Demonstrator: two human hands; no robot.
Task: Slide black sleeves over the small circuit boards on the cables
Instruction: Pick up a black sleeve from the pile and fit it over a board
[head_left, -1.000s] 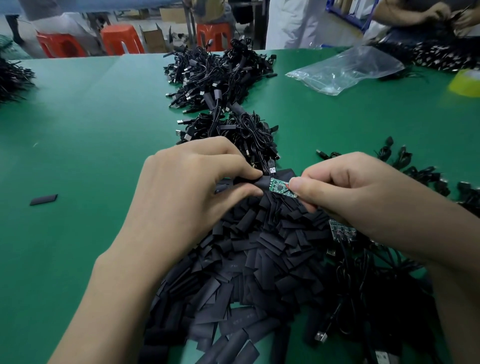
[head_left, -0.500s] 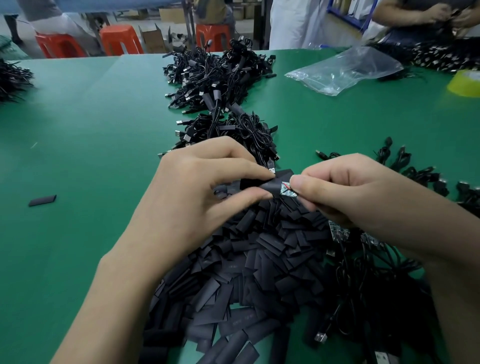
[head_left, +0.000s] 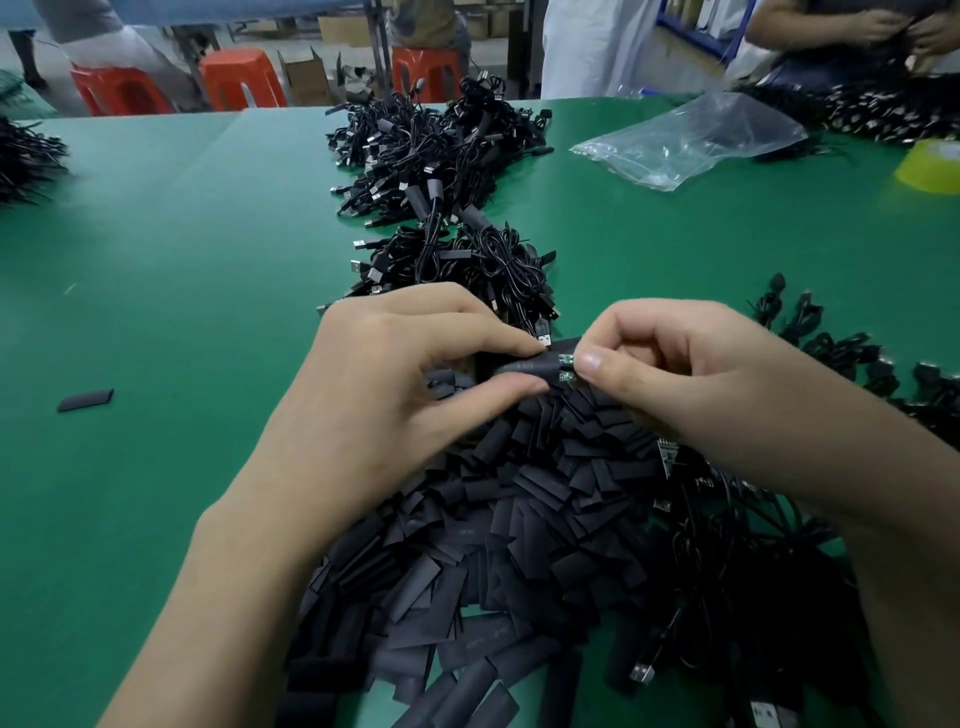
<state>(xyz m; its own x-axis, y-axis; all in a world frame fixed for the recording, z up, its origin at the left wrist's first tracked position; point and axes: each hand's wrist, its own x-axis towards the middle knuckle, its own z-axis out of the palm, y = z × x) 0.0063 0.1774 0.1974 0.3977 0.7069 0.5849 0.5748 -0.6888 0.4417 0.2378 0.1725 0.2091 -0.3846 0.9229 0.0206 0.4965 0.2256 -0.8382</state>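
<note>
My left hand (head_left: 395, 384) pinches a black sleeve (head_left: 524, 368) between thumb and forefinger. Against its right end my right hand (head_left: 691, 379) pinches a small green circuit board (head_left: 566, 366), of which only a narrow strip shows outside the sleeve. Both hands hover over a big heap of loose black sleeves (head_left: 498, 509). Under my right wrist lies a tangle of cables with bare boards (head_left: 727, 519). Beyond the hands, sleeved cables (head_left: 467, 260) are piled up.
A single stray sleeve (head_left: 85, 400) lies on the green table (head_left: 182, 260) at the left. A clear plastic bag (head_left: 691, 137) sits far right, a yellow tape roll (head_left: 932, 166) at the right edge. More cable bundles (head_left: 831, 353) lie right. Another person's hands (head_left: 904, 26) work beyond.
The sleeve has slid further over the board: a second ago most of the green board was bare, now only a thin strip shows. My hands have closed toward each other.
</note>
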